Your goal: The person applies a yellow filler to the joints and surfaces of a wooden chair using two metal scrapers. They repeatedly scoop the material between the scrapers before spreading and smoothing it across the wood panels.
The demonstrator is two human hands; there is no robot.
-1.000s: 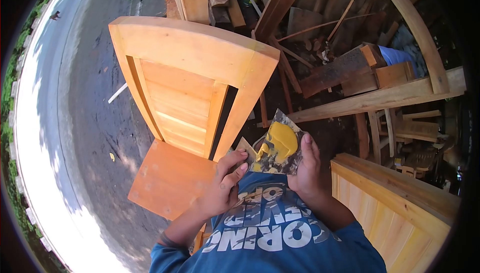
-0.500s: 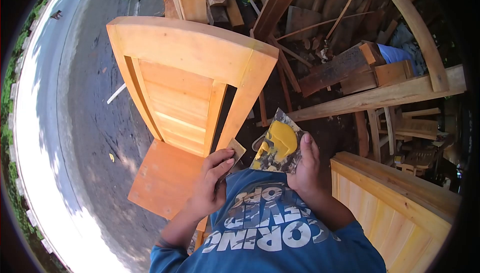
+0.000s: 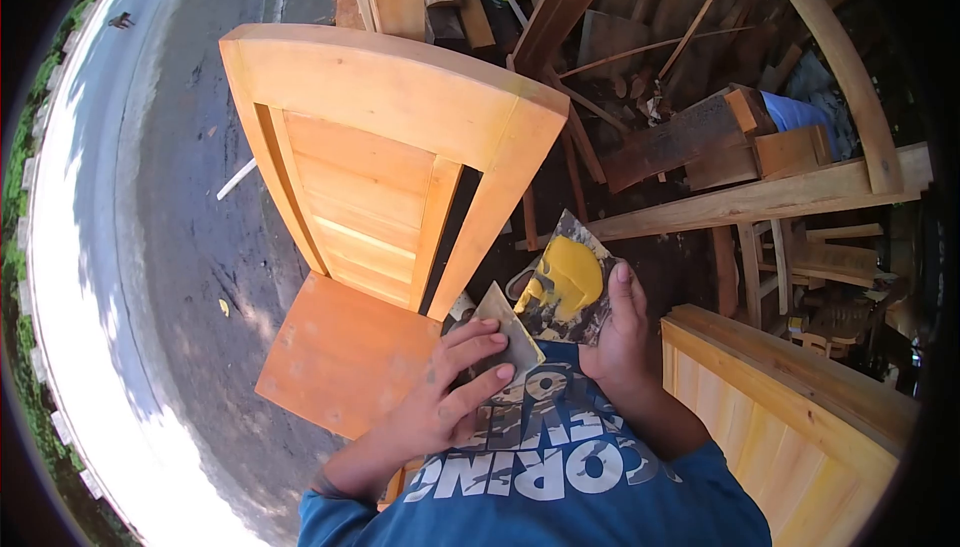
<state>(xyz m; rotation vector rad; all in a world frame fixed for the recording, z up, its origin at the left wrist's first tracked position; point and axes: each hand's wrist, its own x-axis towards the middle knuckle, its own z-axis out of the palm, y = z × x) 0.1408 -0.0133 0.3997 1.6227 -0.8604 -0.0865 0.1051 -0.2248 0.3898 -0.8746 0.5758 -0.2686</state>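
My left hand (image 3: pixel 455 382) grips a thin, flat scraper (image 3: pixel 508 332), its fingers pressed on the face and its edge close to the palette. My right hand (image 3: pixel 622 332) holds a square, stained palette (image 3: pixel 552 319) by its right side, thumb along the edge. A thick mound of yellow paste (image 3: pixel 572 275) lies on the palette. Beyond my left hand stands a wooden chair with a curved top rail (image 3: pixel 390 72) and a panelled back. Its flat reddish-brown seat (image 3: pixel 345 357) is beside my left forearm.
Another panelled wooden piece (image 3: pixel 790 397) stands at the lower right. A long beam (image 3: pixel 760 195) crosses the right side, with piled wood scraps (image 3: pixel 680 137) behind it. A paved road (image 3: pixel 110 197) runs along the left.
My left hand has moved right and turned the scraper, bringing it next to the palette. The palette is slightly more tilted, and the yellow paste has changed shape. The view has shifted slightly.
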